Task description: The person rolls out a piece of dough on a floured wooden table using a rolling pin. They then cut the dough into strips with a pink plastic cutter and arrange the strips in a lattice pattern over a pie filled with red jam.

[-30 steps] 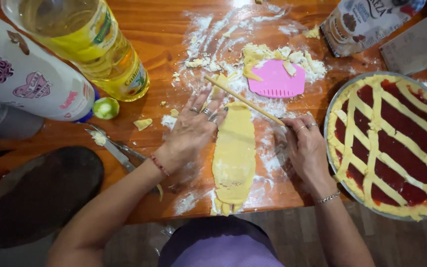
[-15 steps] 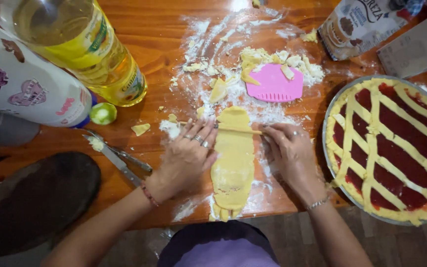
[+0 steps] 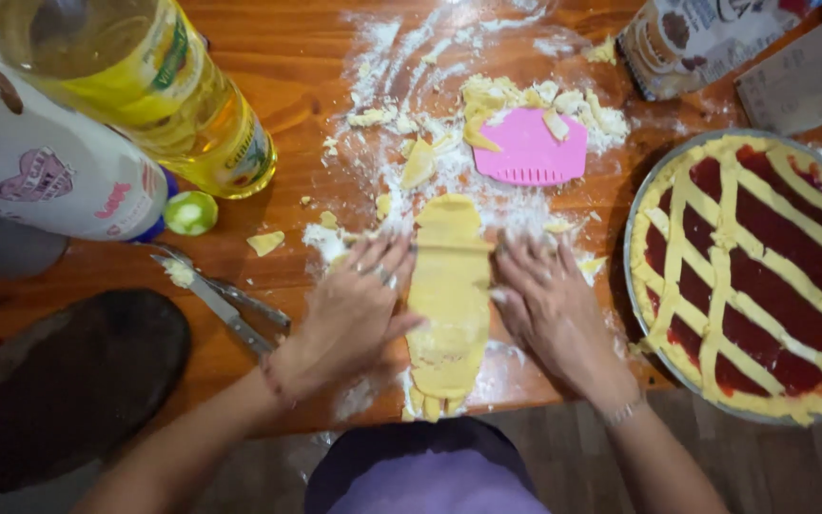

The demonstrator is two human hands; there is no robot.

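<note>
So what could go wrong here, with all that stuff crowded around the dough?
The dough strip hangs over the table's front edge, so its end might tear or drop. The left hand works near the knife, which could get bumped. The right hand sits beside the tart pan; a stray elbow could nudge the lattice.

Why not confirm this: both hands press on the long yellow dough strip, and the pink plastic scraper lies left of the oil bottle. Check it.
Wrong on one point: in the head view the pink plastic scraper lies right of the oil bottle. Both the left hand and right hand do press on the long yellow dough strip.
</note>
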